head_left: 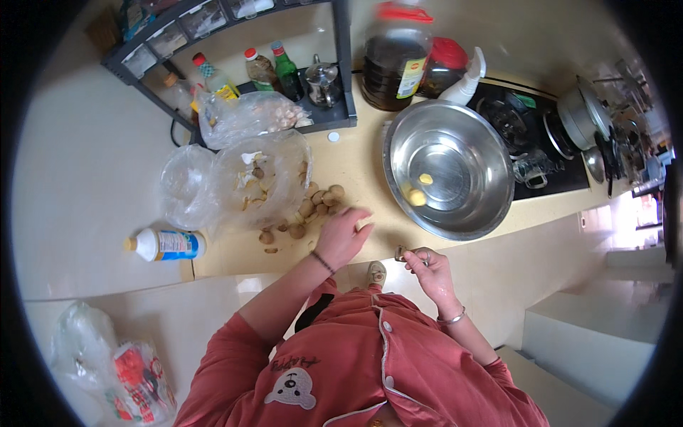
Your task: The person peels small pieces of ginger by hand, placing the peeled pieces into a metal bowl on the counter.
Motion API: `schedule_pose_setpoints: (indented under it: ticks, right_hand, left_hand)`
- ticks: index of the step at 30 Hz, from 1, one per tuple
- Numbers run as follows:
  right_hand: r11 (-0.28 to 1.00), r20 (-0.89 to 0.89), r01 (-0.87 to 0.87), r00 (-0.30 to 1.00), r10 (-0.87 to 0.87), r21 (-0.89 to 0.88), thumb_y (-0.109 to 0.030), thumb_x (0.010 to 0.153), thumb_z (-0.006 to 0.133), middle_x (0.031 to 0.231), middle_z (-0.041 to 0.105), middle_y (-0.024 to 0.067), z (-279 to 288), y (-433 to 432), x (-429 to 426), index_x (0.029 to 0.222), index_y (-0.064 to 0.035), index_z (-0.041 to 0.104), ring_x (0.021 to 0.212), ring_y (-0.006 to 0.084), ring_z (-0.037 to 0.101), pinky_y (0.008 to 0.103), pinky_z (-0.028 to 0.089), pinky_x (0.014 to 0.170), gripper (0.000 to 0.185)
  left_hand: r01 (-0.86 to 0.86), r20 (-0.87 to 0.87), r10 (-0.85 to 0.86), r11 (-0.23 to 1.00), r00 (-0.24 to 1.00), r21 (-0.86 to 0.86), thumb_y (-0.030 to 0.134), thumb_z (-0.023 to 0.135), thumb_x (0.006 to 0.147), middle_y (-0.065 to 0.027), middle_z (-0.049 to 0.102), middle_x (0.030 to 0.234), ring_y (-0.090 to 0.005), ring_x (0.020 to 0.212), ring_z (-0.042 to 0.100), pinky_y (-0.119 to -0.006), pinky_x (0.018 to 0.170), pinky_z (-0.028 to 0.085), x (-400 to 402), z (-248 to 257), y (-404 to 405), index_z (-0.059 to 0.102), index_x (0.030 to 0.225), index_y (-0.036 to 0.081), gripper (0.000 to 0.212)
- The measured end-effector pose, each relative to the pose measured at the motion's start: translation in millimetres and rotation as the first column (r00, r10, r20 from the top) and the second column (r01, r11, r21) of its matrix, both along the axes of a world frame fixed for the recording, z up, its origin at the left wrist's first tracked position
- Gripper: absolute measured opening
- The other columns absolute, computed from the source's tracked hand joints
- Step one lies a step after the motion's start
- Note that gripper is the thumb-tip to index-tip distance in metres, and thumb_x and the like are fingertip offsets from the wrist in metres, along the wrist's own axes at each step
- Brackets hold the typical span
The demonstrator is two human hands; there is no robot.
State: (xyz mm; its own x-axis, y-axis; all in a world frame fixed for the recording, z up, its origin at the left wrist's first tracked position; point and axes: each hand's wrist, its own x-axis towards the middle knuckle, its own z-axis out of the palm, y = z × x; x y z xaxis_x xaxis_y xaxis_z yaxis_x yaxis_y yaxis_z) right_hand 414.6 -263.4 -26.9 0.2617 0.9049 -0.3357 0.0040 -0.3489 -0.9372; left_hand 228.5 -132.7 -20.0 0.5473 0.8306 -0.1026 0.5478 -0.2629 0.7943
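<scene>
My left hand is over the counter edge with its fingers apart and nothing seen in it, just right of a pile of unpeeled potatoes. In my right hand is a small metal peeler, held in front of the counter edge. Beyond that hand stands a large stainless steel basin. Two pale yellow peeled pieces lie in it, a rounder peeled potato and a smaller piece. A clear plastic bag left of the pile holds peelings and scraps.
A white and blue bottle lies at the left. Behind are a dark rack with bottles and a metal teapot, a large jar of dark liquid and a white spray bottle. A black cooktop holds pans at the right.
</scene>
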Motion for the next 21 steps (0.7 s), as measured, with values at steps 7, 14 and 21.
schedule_pose_setpoints:
  ticks: [7,14,21]
  right_hand:
    - [0.99,-0.021,-0.141,0.99,0.14,-0.024,-0.013,0.086,0.064,0.068,0.058,-0.0002,-8.5,-0.4,16.2,0.068,-0.0021,0.061,0.063,0.005,0.05,0.0208,0.041,0.061,0.021]
    - [0.967,0.007,-0.255,0.967,0.255,0.024,-0.012,0.085,0.064,0.069,0.058,0.0014,-23.4,7.1,20.2,0.068,-0.0016,0.061,0.064,0.0067,0.05,0.0219,0.041,0.061,0.02]
    - [0.965,0.058,-0.26,0.965,0.258,0.039,-0.014,0.086,0.063,0.067,0.058,0.0014,-20.5,16.7,19.9,0.067,-0.0014,0.06,0.061,0.0059,0.05,0.0205,0.04,0.057,0.023]
  left_hand:
    - [-0.162,-0.392,0.34,0.893,0.855,0.42,0.009,0.059,0.075,-0.0182,0.047,0.109,-0.0335,0.091,0.055,-0.044,0.074,0.047,-60.1,-70.7,-65.6,0.054,0.107,0.008,0.032]
    - [-0.187,-0.364,0.298,0.932,0.883,0.309,0.006,0.057,0.073,-0.0143,0.053,0.091,-0.0338,0.086,0.054,-0.042,0.074,0.047,-68.6,-94.4,-46.9,0.057,0.093,0.006,0.021]
    - [-0.395,0.031,0.473,0.697,0.88,0.598,0.003,0.057,0.075,-0.0145,0.058,0.091,-0.0313,0.086,0.056,-0.04,0.072,0.047,-79.7,10.6,-6.8,0.058,0.096,0.005,0.021]
